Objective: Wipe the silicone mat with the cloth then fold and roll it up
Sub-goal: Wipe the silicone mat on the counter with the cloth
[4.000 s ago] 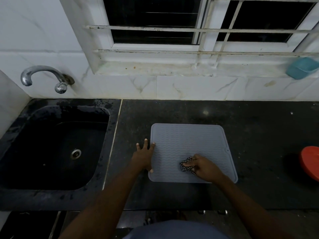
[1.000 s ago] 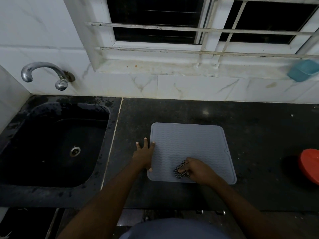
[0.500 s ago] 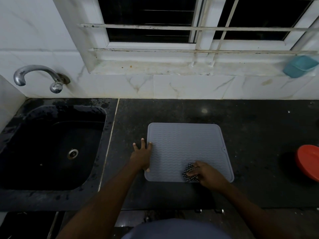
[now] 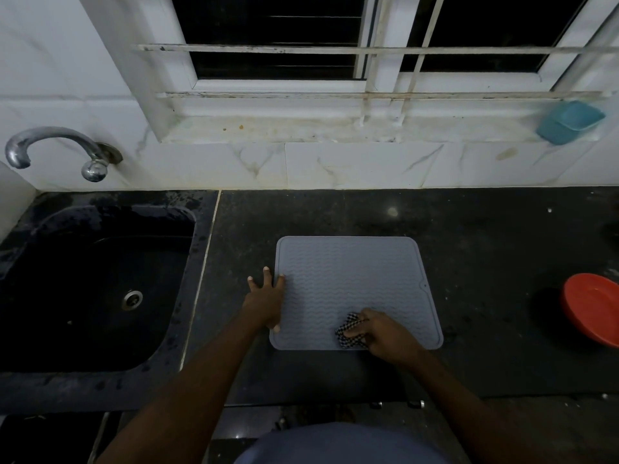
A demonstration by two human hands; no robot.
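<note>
Black stone counter (image 4: 485,246); right grip (image 4: 385,336) holds cloth (image 4: 348,331) on mat (image 4: 351,272), left grip (image 4: 264,303) splayed.

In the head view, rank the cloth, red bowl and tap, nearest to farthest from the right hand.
1. cloth, gripped in the right hand.
2. red bowl, at the far right.
3. tap, far left at the back.

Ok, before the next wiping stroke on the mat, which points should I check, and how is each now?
1. The mat lies flat on the counter: ok.
2. The left hand presses the mat's left edge: ok.
3. The right hand grips the cloth: ok.
4. The cloth touches the mat near its front edge: ok.
5. Far half of the mat clean: cannot tell.
6. The red bowl stands apart from the mat: ok.
</note>
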